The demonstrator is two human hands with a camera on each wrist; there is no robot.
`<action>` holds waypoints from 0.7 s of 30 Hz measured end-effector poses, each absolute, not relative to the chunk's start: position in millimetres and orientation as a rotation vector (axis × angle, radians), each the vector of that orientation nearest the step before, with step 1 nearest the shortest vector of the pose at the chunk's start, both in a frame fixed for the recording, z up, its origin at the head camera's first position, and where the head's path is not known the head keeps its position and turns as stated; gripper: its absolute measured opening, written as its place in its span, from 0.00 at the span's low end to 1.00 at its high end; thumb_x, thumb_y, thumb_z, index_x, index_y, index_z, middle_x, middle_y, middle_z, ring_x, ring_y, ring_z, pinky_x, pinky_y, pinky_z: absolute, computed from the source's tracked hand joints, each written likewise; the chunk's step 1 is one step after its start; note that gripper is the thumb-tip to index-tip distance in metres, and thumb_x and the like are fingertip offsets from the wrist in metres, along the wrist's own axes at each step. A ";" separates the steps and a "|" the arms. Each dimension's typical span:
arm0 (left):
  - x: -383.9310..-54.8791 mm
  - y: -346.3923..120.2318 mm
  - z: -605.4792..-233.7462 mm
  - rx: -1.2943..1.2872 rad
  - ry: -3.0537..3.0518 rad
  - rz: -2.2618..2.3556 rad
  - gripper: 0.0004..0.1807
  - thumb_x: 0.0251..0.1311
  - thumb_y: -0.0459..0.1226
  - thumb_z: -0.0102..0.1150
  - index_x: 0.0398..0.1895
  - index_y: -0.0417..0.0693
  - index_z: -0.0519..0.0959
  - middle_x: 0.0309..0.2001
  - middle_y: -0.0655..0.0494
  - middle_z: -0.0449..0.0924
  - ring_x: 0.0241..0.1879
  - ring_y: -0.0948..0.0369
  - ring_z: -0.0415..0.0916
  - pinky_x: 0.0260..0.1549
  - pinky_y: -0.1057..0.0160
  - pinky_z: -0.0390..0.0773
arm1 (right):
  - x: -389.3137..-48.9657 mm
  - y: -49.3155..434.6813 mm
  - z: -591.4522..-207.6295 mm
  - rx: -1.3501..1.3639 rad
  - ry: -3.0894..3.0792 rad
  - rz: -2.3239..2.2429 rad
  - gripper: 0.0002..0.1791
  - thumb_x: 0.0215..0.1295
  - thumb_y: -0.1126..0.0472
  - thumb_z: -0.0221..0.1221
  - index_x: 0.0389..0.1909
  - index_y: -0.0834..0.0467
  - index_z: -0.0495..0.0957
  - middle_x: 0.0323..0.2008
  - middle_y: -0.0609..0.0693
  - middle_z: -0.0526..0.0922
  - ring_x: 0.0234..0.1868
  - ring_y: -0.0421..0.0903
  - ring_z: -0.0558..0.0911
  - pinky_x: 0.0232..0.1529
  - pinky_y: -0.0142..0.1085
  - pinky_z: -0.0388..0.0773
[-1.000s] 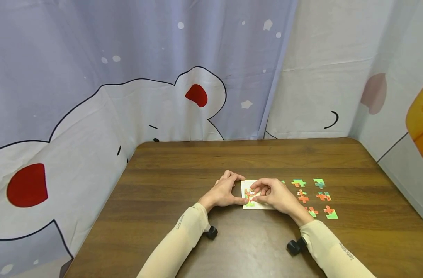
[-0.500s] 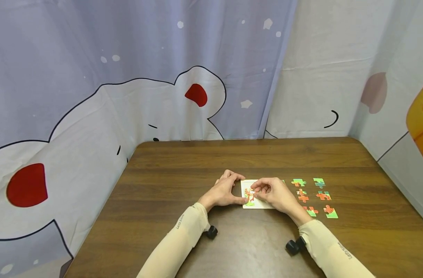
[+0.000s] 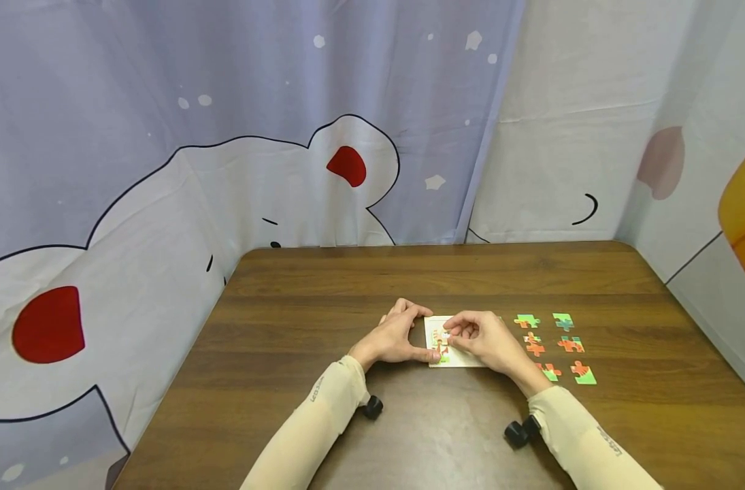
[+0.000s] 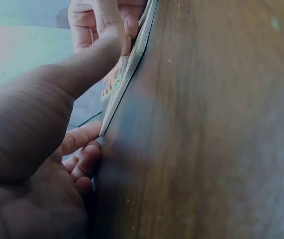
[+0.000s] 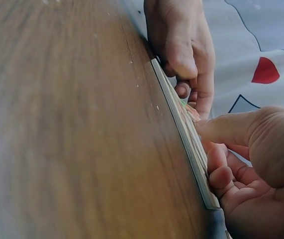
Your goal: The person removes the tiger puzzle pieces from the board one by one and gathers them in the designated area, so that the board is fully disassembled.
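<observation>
A small pale jigsaw board (image 3: 435,324) lies on the table. My left hand (image 3: 398,337) spans its left side, index fingertip at the far corner and thumb stretched over the front part. My right hand (image 3: 487,340) covers the board's right side and pinches an orange-and-green puzzle piece (image 5: 192,112) between thumb and bent index finger. In the left wrist view this puzzle piece (image 4: 111,85) stands tilted above the board, close under my left thumb. Its far part is hidden by fingers.
Several loose puzzle pieces lie in rows right of the board, among them a green-and-orange piece (image 3: 583,373) and a blue-green piece (image 3: 563,321). The brown wooden table (image 3: 323,279) ends at a printed curtain (image 3: 433,122) behind.
My left thumb has slid slightly right over the board. The orange-and-green piece beside it has shifted a little right, and its visible face looks different. My right hand stays nearly in place.
</observation>
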State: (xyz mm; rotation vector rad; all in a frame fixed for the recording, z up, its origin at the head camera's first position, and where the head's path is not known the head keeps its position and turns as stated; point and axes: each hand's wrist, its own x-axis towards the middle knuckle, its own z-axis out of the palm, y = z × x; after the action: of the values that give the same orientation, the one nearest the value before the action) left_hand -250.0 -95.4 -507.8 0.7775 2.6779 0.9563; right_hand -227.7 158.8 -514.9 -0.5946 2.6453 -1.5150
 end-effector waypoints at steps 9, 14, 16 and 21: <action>-247.9 -95.7 -507.2 0.789 2.686 0.935 0.61 0.38 0.57 0.96 0.79 0.56 0.73 0.63 0.56 0.68 0.58 0.60 0.69 0.61 0.57 0.67 | -228.4 161.5 -512.7 -0.562 2.587 -1.546 0.09 0.69 0.69 0.74 0.48 0.61 0.90 0.36 0.51 0.88 0.35 0.44 0.84 0.37 0.30 0.80; -247.4 -96.1 -507.4 0.783 2.680 0.942 0.61 0.38 0.56 0.96 0.79 0.56 0.73 0.64 0.56 0.68 0.59 0.59 0.69 0.61 0.56 0.67 | -227.6 164.3 -509.7 -0.559 2.550 -1.566 0.09 0.70 0.67 0.75 0.49 0.62 0.90 0.37 0.53 0.88 0.37 0.45 0.84 0.38 0.30 0.80; -247.2 -96.1 -507.3 0.780 2.680 0.942 0.61 0.38 0.56 0.96 0.79 0.56 0.73 0.64 0.56 0.68 0.59 0.59 0.69 0.61 0.56 0.67 | -226.9 165.9 -508.3 -0.558 2.543 -1.573 0.10 0.70 0.67 0.75 0.49 0.63 0.90 0.38 0.53 0.88 0.37 0.45 0.84 0.38 0.30 0.80; -246.4 -96.2 -505.9 0.776 2.677 0.940 0.61 0.38 0.56 0.96 0.79 0.57 0.73 0.64 0.56 0.68 0.57 0.60 0.69 0.60 0.56 0.67 | -225.6 172.7 -505.9 -0.574 2.536 -1.596 0.11 0.69 0.66 0.76 0.50 0.63 0.90 0.38 0.54 0.89 0.37 0.44 0.84 0.37 0.30 0.80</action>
State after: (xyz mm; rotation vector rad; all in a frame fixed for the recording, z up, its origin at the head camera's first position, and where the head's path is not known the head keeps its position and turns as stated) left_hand -246.4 -96.2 -505.9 0.7755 2.6765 0.9404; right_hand -225.6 172.7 -505.9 -0.5742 2.5361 -1.5962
